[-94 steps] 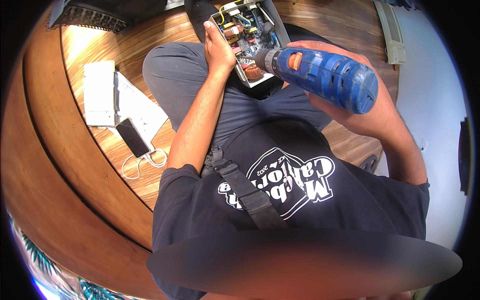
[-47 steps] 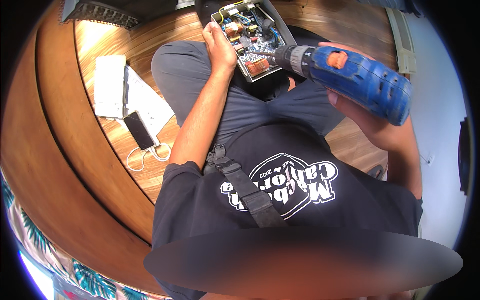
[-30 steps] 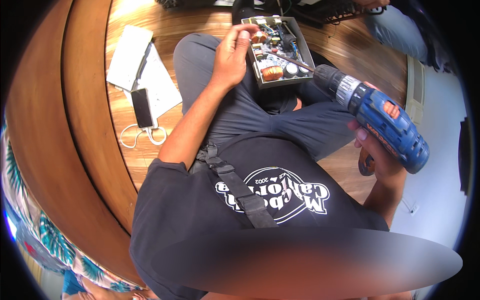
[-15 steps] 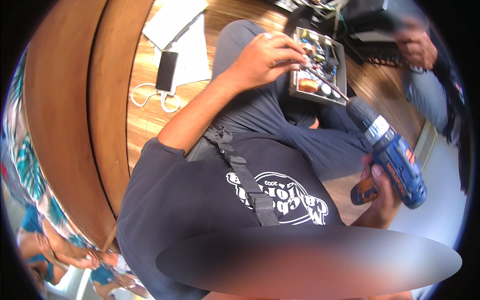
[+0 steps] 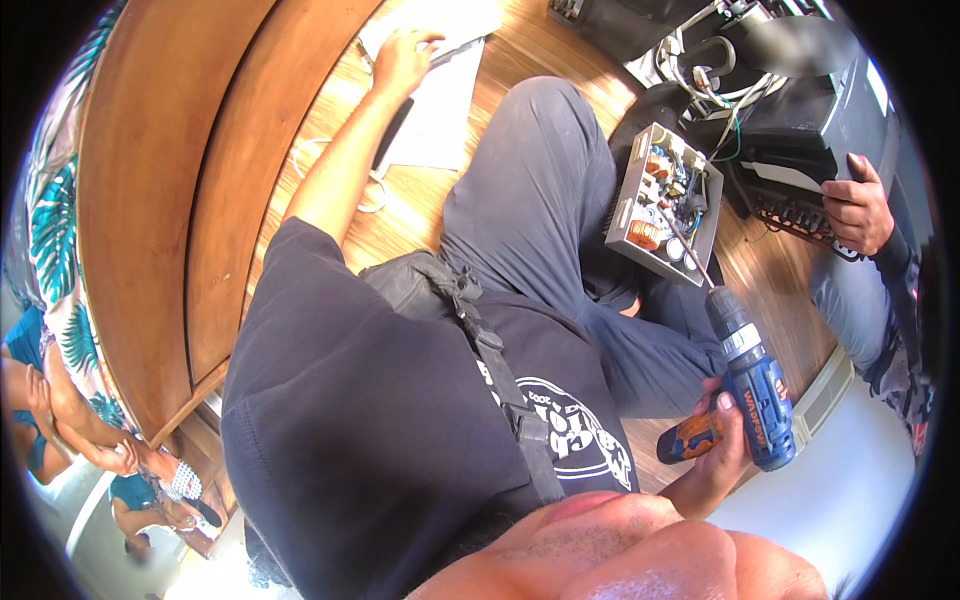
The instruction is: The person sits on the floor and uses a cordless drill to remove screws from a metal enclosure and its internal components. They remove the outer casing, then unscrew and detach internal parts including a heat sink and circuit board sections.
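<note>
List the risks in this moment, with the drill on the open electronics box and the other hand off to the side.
1. The right hand alone holds the blue drill, its long bit resting in the open electronics box; a slip could gouge the coils or wiring inside.
2. The left hand is away on the white papers, so nothing steadies the box, which sits tilted against the leg and could shift.
3. Another person's hand works close by, within the bit's likely sweep.
</note>
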Available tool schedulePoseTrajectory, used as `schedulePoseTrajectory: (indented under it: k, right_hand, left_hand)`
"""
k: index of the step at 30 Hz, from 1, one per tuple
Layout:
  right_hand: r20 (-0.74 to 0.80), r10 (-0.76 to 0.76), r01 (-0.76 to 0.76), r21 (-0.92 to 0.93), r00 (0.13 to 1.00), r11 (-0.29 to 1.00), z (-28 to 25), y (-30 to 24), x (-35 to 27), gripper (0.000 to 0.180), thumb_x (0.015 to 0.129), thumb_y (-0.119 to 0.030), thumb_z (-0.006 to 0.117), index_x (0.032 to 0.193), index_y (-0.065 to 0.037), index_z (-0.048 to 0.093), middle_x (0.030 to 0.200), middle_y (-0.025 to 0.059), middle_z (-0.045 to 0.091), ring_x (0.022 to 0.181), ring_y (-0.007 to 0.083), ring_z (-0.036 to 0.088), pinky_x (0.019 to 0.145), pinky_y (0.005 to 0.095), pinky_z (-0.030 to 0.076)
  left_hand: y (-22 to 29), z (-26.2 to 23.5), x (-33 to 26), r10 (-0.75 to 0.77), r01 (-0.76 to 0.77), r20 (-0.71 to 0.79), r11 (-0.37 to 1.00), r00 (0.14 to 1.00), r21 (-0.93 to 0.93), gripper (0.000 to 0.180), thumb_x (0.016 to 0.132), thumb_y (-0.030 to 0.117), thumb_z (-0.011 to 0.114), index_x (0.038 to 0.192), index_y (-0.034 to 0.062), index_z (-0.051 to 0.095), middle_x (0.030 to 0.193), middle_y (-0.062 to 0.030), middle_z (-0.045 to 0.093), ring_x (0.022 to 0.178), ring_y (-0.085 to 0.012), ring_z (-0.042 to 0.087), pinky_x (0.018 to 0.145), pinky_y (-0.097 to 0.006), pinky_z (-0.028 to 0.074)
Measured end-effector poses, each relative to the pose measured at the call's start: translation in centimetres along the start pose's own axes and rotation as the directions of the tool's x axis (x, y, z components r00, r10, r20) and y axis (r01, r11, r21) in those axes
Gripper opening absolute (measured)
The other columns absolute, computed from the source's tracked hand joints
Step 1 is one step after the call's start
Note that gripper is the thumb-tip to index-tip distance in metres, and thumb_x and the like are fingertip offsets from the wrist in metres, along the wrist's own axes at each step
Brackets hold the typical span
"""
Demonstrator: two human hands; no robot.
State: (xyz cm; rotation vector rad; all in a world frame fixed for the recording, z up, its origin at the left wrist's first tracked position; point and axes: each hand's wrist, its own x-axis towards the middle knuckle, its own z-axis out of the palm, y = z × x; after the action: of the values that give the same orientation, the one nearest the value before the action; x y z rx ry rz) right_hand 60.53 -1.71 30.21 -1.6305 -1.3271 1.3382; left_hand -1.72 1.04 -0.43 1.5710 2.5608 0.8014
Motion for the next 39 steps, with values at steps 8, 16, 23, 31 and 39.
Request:
schedulePoseTrajectory:
  k: [8, 16, 23, 31, 39]
  right_hand:
    - [-0.087, 0.049, -0.048, 0.010, 0.995, 0.999, -0.3, 0.6, -1.1, 0.042, 0.092, -0.007, 0.075, 0.131, 0.006, 0.071, 0.100, 0.0209, 0.080, 0.073, 0.0233, 0.073, 0.069, 0.0357, 0.061]
    - [-0.070, 0.066, -0.063, 0.048, 0.995, 0.997, -1.0, 1.9, -0.9, 0.049, 0.096, -0.005, 0.074, 0.143, 0.002, 0.064, 0.101, 0.0211, 0.078, 0.075, 0.0230, 0.072, 0.068, 0.0337, 0.060]
    - [-0.169, 0.149, -0.141, 0.056, 0.974, 0.988, -1.8, 2.9, -0.9, 0.051, 0.097, -0.010, 0.076, 0.144, 0.002, 0.065, 0.110, 0.0190, 0.079, 0.085, 0.0232, 0.074, 0.073, 0.0341, 0.060]
    - [-0.026, -0.014, 0.014, -0.003, 1.000, 1.000, -1.0, 3.0, -0.2, 0.052, 0.094, 0.004, 0.080, 0.146, 0.003, 0.070, 0.103, 0.0169, 0.082, 0.086, 0.0199, 0.078, 0.072, 0.0315, 0.063]
    - [-0.035, 0.007, -0.007, 0.019, 0.999, 1.000, -0.5, 4.2, -1.2, 0.058, 0.091, 0.005, 0.080, 0.148, 0.003, 0.069, 0.105, 0.0156, 0.083, 0.092, 0.0207, 0.080, 0.075, 0.0324, 0.064]
  left_hand:
    - [-8.5, 3.0, 4.2, -0.195, 0.178, 0.065, 0.963, 0.979, 0.202, 0.027, 0.104, 0.023, 0.073, 0.128, 0.0279, 0.085, 0.127, -0.0039, 0.081, 0.128, -0.0262, 0.073, 0.111, -0.047, 0.055]
    - [-10.0, 2.5, 3.8, -0.144, 0.087, 0.125, 0.922, 0.982, 0.376, 0.036, 0.104, 0.019, 0.074, 0.138, 0.0301, 0.076, 0.140, -0.0013, 0.075, 0.132, -0.0256, 0.071, 0.115, -0.050, 0.052]
    - [-1.0, 0.9, 2.2, -0.255, 0.213, -0.109, 0.930, 0.961, -0.300, 0.046, 0.098, 0.010, 0.084, 0.136, 0.0030, 0.061, 0.128, -0.0111, 0.073, 0.118, -0.0230, 0.072, 0.105, -0.043, 0.058]
    - [26.7, 4.6, -8.1, -0.006, 0.401, 0.456, 0.489, 0.890, -0.775, 0.098, 0.097, 0.053, 0.090, 0.161, -0.0048, 0.043, 0.158, -0.0238, 0.059, 0.150, -0.0324, 0.056, 0.123, -0.046, 0.049]
    - [30.3, 11.7, -4.1, 0.226, 0.929, 0.901, -0.102, 0.369, -0.355, 0.062, 0.122, 0.056, 0.036, 0.137, 0.0096, 0.073, 0.119, -0.0156, 0.083, 0.107, -0.0323, 0.080, 0.092, -0.050, 0.066]
